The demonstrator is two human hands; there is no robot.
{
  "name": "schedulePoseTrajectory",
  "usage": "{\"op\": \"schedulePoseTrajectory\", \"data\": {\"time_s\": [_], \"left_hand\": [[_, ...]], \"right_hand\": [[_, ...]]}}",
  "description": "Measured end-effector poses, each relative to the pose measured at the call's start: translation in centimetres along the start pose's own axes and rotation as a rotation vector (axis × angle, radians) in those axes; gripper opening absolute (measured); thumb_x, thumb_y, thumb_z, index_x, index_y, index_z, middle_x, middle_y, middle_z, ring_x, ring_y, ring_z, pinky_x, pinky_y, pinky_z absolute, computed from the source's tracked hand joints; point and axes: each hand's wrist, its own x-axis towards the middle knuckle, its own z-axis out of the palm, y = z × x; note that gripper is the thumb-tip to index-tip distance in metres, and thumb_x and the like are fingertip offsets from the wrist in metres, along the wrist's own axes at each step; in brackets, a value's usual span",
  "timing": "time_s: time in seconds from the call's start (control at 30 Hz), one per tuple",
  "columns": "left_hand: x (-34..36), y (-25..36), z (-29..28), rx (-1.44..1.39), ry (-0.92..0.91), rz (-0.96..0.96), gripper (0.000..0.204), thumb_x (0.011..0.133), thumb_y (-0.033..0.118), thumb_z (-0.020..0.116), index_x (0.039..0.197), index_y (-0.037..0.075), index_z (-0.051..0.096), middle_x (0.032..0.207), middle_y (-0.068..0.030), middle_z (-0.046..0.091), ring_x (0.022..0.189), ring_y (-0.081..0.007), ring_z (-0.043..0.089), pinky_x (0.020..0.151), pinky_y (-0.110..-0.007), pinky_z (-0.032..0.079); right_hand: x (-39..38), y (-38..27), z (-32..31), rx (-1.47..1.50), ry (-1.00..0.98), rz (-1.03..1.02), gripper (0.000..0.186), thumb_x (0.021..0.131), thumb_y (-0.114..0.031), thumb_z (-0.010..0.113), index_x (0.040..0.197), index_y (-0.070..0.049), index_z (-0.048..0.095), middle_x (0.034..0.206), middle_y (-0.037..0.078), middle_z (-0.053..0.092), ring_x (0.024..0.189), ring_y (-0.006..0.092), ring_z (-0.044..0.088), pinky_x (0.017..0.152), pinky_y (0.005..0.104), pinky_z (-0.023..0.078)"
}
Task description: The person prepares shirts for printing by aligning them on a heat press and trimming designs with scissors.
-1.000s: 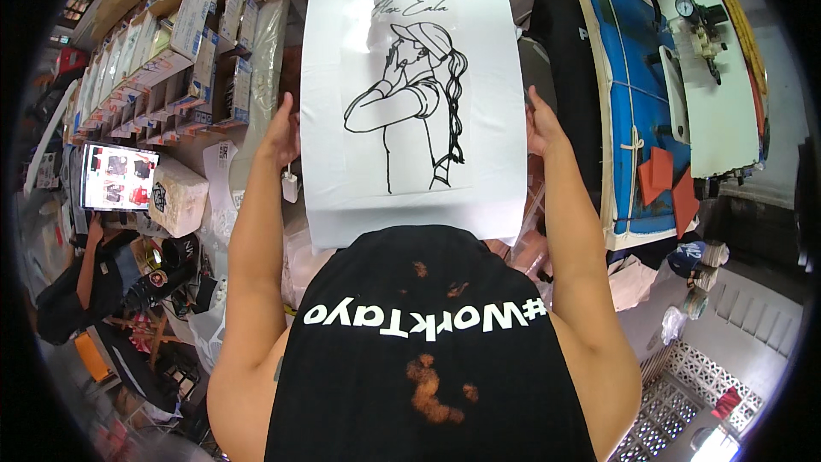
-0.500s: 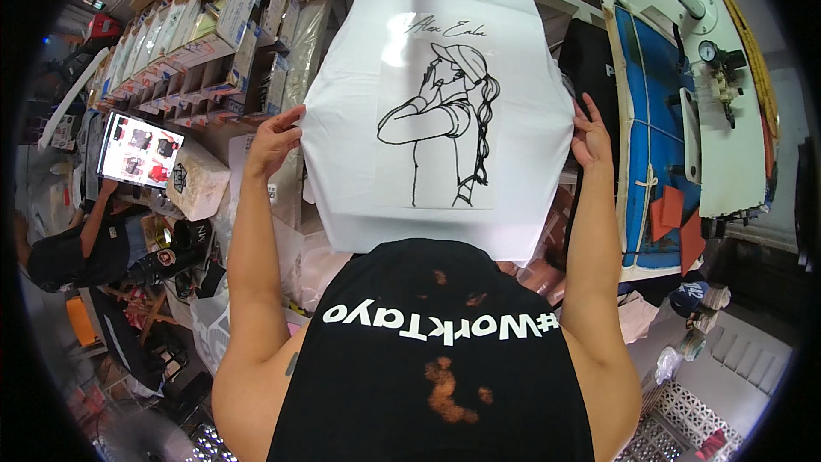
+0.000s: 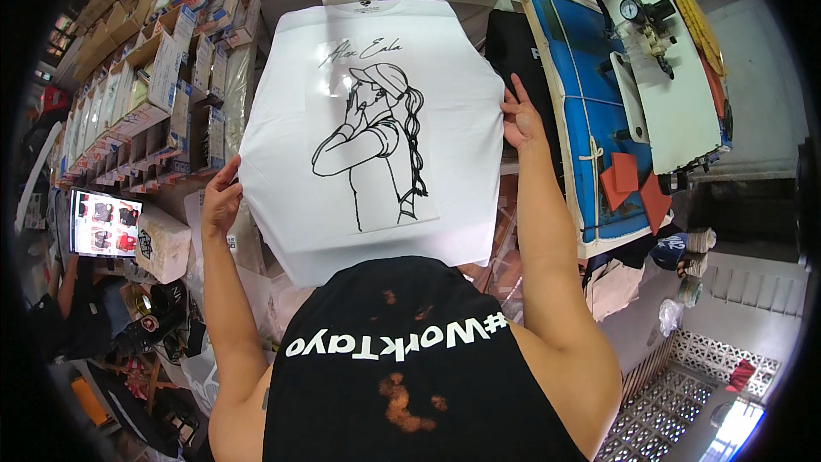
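Observation:
A white T-shirt (image 3: 275,111) is spread out in front of my chest, its neckline at the far end. On it shows a black line drawing (image 3: 368,145) of a figure with a cap and a long braid, with handwriting-style lettering above. A glossy rectangular patch surrounds the drawing; whether it is film or print I cannot tell. My left hand (image 3: 222,203) pinches the shirt's left edge. Farther up on the other side, my right hand (image 3: 522,120) grips the right edge between thumb and fingers. The shirt is pulled fairly taut between both hands.
Open cardboard boxes (image 3: 141,85) are stacked at the left, above a lit screen (image 3: 104,224) and a whitish block (image 3: 164,244). At the right, a blue-topped frame (image 3: 577,133) carries orange-red pieces (image 3: 619,176) beside a white machine with a pressure gauge (image 3: 631,9). A folded black garment (image 3: 517,56) lies alongside.
My view has turned, so the shirt and both hands appear farther left. The shirt is slightly tilted, with my left hand lower in view. Both hands keep hold of its edges.

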Motion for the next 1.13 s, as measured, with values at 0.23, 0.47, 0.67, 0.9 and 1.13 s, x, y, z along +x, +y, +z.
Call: {"op": "schedulePoseTrajectory", "data": {"time_s": [0.23,0.47,0.67,0.9,1.13], "left_hand": [[-0.5,-0.1,-0.7,0.033,-0.002,0.019,0.072,0.074,0.001,0.071,0.141,-0.004,0.045,0.143,-0.0123,0.049,0.125,-0.0212,0.052,0.104,-0.033,0.041],[-0.7,1.2,2.1,0.793,0.182,-0.133,0.048,0.079,0.001,0.068,0.126,0.004,0.063,0.124,-0.0108,0.064,0.107,-0.0177,0.062,0.092,-0.029,0.048],[-5.9,-1.2,12.7,1.265,-0.061,0.782,0.023,0.073,0.008,0.071,0.096,0.008,0.070,0.115,-0.0100,0.064,0.116,-0.0318,0.056,0.106,-0.052,0.037],[-7.1,-3.2,15.4,1.308,-0.154,0.831,0.020,0.075,0.014,0.074,0.094,0.012,0.070,0.116,-0.0048,0.065,0.121,-0.0287,0.053,0.110,-0.055,0.031],[-7.4,-3.7,15.3,1.301,-0.142,0.841,0.022,0.073,0.016,0.076,0.094,0.013,0.070,0.114,-0.0042,0.066,0.119,-0.0285,0.054,0.110,-0.054,0.033]], "right_hand": [[-0.3,0.5,0.7,0.017,0.028,0.006,0.079,0.083,0.019,0.044,0.151,-0.018,0.032,0.147,0.018,0.043,0.133,0.0320,0.046,0.109,0.0476,0.041],[-0.7,0.8,0.3,-0.685,0.206,-0.117,0.054,0.085,0.008,0.053,0.137,-0.006,0.051,0.129,0.014,0.060,0.119,0.0235,0.057,0.097,0.0337,0.048],[-13.9,-6.0,6.0,-1.552,0.262,-1.268,0.022,0.083,-0.001,0.064,0.103,-0.004,0.071,0.104,0.011,0.070,0.098,0.0256,0.066,0.086,0.0343,0.051],[-22.5,-19.9,-6.1,-1.636,1.224,-1.260,0.031,0.090,-0.028,0.066,0.109,-0.003,0.068,0.104,0.015,0.068,0.100,0.0341,0.061,0.090,0.0420,0.047],[-20.6,-22.4,-13.1,-1.855,1.081,-0.517,0.062,0.097,-0.057,0.044,0.117,-0.003,0.068,0.140,0.021,0.045,0.117,0.0432,0.050,0.102,0.0469,0.037]]}}
